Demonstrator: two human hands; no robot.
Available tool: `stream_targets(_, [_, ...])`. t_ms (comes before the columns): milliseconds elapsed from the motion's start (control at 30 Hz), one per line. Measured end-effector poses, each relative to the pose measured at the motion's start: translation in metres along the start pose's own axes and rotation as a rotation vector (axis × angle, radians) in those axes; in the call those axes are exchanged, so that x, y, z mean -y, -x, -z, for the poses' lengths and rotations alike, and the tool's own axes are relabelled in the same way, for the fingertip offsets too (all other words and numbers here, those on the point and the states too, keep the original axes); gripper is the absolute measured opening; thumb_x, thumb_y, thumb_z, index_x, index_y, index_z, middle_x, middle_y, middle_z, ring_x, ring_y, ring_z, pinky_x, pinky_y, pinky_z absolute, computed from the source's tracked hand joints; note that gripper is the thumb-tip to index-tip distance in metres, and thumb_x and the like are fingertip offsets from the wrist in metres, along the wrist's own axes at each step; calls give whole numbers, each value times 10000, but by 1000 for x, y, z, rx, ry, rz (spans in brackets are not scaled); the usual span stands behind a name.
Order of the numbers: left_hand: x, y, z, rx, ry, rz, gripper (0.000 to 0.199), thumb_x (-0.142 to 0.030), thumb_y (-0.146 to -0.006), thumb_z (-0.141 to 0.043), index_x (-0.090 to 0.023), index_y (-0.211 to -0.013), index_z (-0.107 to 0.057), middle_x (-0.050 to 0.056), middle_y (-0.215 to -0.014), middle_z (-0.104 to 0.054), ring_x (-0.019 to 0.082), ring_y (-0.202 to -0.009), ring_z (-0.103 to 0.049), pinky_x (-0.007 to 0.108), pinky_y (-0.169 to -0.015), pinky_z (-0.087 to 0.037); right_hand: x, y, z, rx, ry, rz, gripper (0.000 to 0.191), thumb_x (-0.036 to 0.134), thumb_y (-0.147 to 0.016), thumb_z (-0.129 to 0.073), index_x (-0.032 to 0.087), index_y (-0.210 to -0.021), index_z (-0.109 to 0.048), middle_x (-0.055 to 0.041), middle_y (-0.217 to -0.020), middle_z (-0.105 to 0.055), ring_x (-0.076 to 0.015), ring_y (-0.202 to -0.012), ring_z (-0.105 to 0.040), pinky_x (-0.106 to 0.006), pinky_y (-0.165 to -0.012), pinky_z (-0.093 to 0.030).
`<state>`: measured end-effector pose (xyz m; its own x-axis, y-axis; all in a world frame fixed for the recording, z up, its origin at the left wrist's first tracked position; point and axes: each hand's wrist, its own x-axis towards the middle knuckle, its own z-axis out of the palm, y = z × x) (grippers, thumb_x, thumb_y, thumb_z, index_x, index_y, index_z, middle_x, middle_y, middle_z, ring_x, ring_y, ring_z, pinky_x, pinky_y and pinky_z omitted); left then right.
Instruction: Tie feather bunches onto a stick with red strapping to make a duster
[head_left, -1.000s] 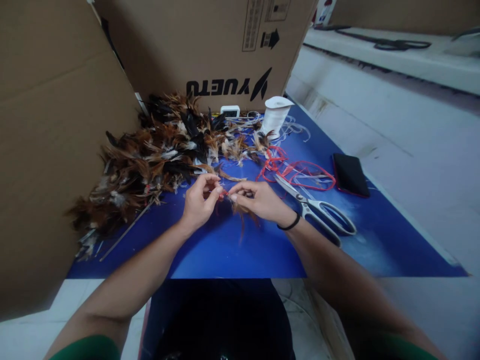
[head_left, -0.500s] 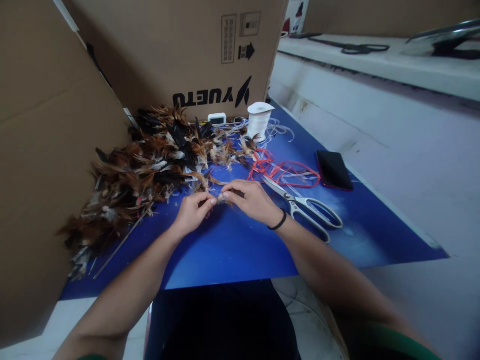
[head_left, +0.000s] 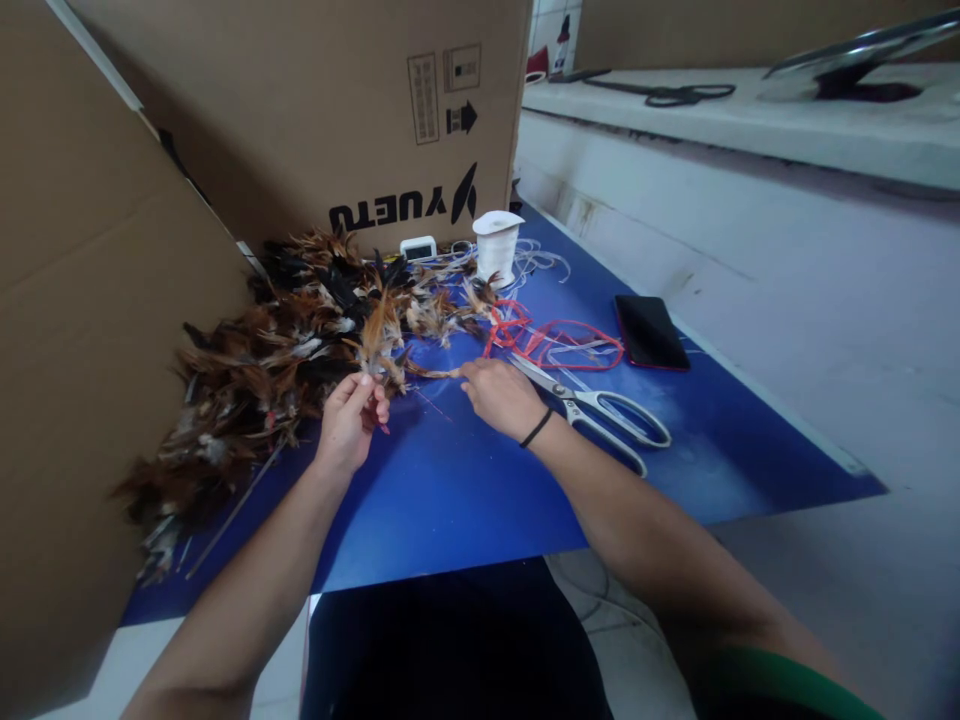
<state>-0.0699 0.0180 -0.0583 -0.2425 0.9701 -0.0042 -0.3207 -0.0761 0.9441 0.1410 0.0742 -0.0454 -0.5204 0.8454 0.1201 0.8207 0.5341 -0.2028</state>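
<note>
My left hand [head_left: 349, 420] is closed in a pinch on an upright feather [head_left: 376, 338], orange-brown with a pale fluffy base. Beyond it spreads a large pile of brown, black and white feathers [head_left: 262, 360]. My right hand [head_left: 499, 397] is closed, its fingertips at the end of a thin brown feather [head_left: 431, 373] lying low over the blue table top [head_left: 450, 490]. A pair of scissors [head_left: 592, 405] with white handles rests beside my right hand, blades partly hidden behind it. Loops of red string [head_left: 574, 343] lie just past the blades.
Behind the string stands a white spool [head_left: 496, 250] with pale ribbon strewn around it. A black phone [head_left: 651, 332] lies at the right edge. Cardboard boxes [head_left: 300, 110] wall off the back and left. Dark scissors [head_left: 686, 95] lie on the ledge.
My hands were together at one small feather piece and have moved apart. The left now holds a feather upright; the right has reached forward to another feather. The view has shifted slightly.
</note>
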Motion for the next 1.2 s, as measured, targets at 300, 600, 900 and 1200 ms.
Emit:
stream_targets(300, [11, 4, -7, 91, -36, 34, 343, -401, -726, -738, -167, -818, -504, 61, -870, -715, 174, -832, -704, 324, -770, -565, -18, -8, 3, -60, 69, -198, 304, 129, -908, -400, 102, -1100, -635, -180, -1053, -667, -274, -952, -636, -354, -768, -441])
stream_targets(600, [25, -25, 11, -102, 4, -80, 318, -354, -659, -777, -176, -763, -534, -16, -851, -620, 108, -928, -623, 265, -886, -482, -37, -21, 1, -266, 15, -214, 315, 150, -881, -432, 98, -1056, -689, -160, -1064, -669, -262, -1032, -585, -354, -932, -418])
stream_targets(900, [32, -37, 14, -162, -15, -157, 235, -329, -683, -722, -176, -744, -553, -17, -784, -571, 112, -829, -577, 245, -800, -480, -28, -67, -8, -100, 272, -254, 335, 205, -867, -444, 89, -1063, -690, -207, -1171, -624, -352, -1127, -511, -445, -888, -397])
stream_targets(1200, [38, -40, 16, -164, -103, -196, 184, -332, -747, -635, -171, -734, -548, 5, -817, -562, 122, -796, -568, 265, -757, -511, -50, -111, 5, -54, -317, -467, 106, 140, -728, -608, 117, -630, -639, -109, -682, -645, -234, -800, -596, -315, -725, -429])
